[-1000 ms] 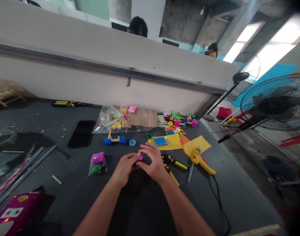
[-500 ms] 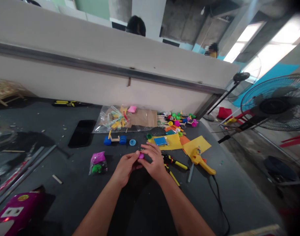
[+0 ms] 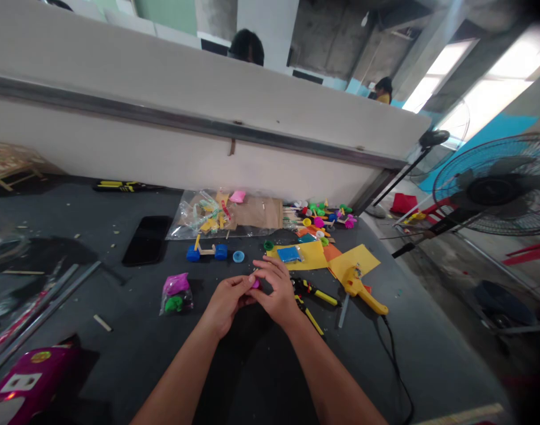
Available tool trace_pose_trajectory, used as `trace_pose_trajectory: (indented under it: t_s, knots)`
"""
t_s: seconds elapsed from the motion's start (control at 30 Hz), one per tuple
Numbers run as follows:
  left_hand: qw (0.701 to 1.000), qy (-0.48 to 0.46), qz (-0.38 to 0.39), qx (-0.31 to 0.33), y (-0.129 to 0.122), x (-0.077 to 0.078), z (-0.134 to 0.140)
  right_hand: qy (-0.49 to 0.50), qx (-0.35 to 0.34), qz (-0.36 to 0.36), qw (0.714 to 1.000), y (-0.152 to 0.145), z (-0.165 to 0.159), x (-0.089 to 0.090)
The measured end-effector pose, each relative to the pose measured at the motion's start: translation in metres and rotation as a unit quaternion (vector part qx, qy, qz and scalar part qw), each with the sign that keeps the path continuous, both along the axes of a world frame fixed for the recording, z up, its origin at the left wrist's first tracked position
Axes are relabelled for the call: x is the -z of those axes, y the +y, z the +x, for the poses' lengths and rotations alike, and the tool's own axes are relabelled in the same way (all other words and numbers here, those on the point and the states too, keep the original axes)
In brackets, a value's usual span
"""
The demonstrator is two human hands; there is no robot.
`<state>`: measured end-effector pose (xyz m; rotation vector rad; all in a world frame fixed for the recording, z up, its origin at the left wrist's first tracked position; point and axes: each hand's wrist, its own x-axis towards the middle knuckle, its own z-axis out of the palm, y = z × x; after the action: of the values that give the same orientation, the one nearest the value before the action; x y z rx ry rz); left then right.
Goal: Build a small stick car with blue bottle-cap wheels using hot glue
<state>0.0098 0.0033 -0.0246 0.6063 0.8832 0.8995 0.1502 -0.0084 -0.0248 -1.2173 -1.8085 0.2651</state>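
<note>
A small purple lump (image 3: 255, 284), which looks like modelling clay, is pinched between my two hands over the dark table. My left hand (image 3: 228, 301) closes on it with thumb and fingers. Against its other side press the thumb and fingertips of my right hand (image 3: 276, 289). Most of the lump is hidden by the fingers. Just beyond my hands lie a light blue bottle cap (image 3: 238, 257), a green cap (image 3: 268, 245) and a small blue-wheeled piece (image 3: 207, 252). A plastic bag with purple and green clay (image 3: 176, 293) lies left of my left hand.
Yellow-handled pliers (image 3: 316, 292) and a yellow glue gun (image 3: 363, 289) with a cord lie to the right. Behind are yellow sheets (image 3: 305, 255) and a clear bag of scraps (image 3: 203, 215). A phone (image 3: 147, 241) lies left; a fan (image 3: 495, 188) stands beyond the table's right edge.
My left thumb has slid slightly over the purple lump, and less of it shows now. Both hands otherwise stay in nearly the same place.
</note>
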Motion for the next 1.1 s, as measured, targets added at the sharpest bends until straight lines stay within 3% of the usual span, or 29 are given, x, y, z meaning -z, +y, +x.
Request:
trace_pose_trajectory:
  t_s: [0.27,0.53,0.7,1.1]
  knots:
    - [1.0,-0.01,-0.017,-0.015,0.0015,-0.0016,-0.0017,-0.01,0.007,0.0,1.0,-0.0012,0.0028,-0.0024]
    - [1.0,-0.001,-0.012,0.011,0.0002,-0.0023,-0.0012,0.018,0.02,0.001,1.0,-0.0007,0.002,0.0004]
    - [1.0,0.007,-0.011,-0.001,0.0003,-0.003,-0.0009,-0.011,-0.007,-0.003,1.0,-0.0007,0.0026,-0.001]
    - [1.0,0.014,-0.007,-0.018,0.0,-0.0031,0.0006,-0.006,0.002,0.002,1.0,-0.0007,0.0023,-0.0009]
